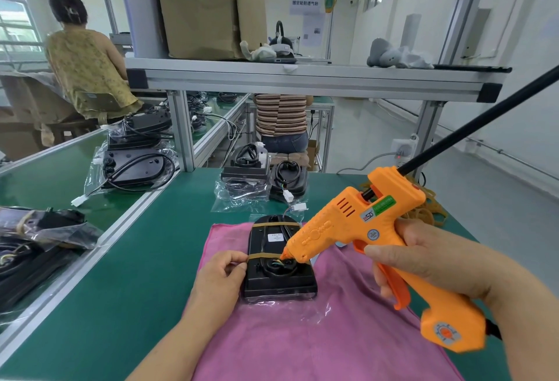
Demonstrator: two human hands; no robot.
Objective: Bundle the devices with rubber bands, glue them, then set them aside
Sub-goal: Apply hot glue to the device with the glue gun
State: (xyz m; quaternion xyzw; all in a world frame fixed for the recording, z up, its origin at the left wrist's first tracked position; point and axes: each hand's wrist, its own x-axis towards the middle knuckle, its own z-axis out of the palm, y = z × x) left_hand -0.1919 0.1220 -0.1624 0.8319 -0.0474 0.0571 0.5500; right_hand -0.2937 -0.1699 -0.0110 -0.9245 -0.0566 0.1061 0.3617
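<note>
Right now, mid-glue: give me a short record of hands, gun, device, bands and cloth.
left hand: pinches near band at device's left edge
right hand: grips glue gun at handle and trigger
gun nozzle: down at the wires on the device
device: black, flat on cloth, near band and far band round it
cloth: pink, on green table
spare bands: loose pile right of the gun
</note>
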